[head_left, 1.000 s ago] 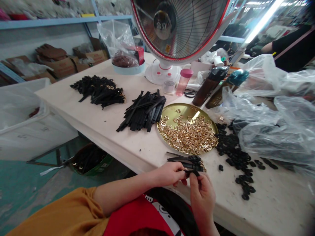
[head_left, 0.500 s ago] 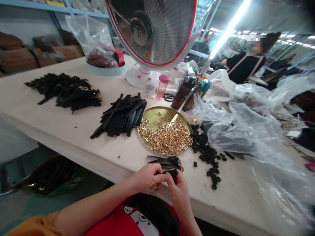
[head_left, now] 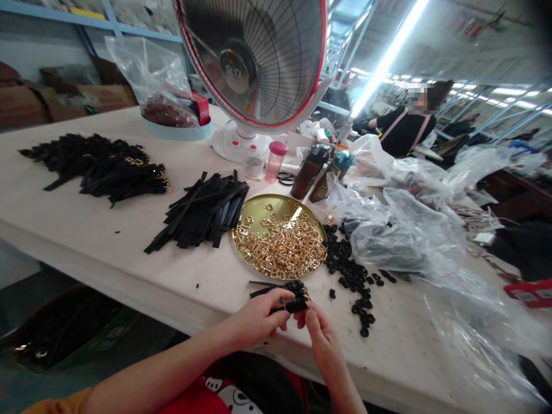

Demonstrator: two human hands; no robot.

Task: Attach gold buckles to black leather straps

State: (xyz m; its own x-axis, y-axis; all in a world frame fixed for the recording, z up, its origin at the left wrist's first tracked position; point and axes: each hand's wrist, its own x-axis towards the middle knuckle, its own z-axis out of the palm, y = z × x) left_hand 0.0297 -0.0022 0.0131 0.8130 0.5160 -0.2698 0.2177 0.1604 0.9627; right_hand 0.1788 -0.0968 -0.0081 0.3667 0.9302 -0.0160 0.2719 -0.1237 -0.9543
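Observation:
My left hand [head_left: 259, 319] and my right hand [head_left: 321, 339] meet at the near edge of the white table [head_left: 129, 253]. Both pinch one small black strap piece [head_left: 295, 305] between their fingertips. Just beyond them lies a small bundle of black strap pieces [head_left: 280, 286]. A round gold tray [head_left: 259, 210] of several gold buckles sits behind that. Loose black loops [head_left: 351, 276] are scattered to its right. Left of the tray lies a pile of plain black straps [head_left: 202, 210]. Further left sits a heap of straps with gold buckles [head_left: 99, 167].
A large red-rimmed fan [head_left: 254, 57] stands at the back, with a pink cup [head_left: 275, 161] and bottles [head_left: 307, 171] beside it. Crumpled clear plastic bags [head_left: 409, 230] cover the right side. Another person in black [head_left: 403, 129] works far behind. A bin of black pieces [head_left: 60, 333] sits under the table.
The view has swung to the right and tilted up, so the far workroom shows more. My hands stay together on the black piece at the table edge.

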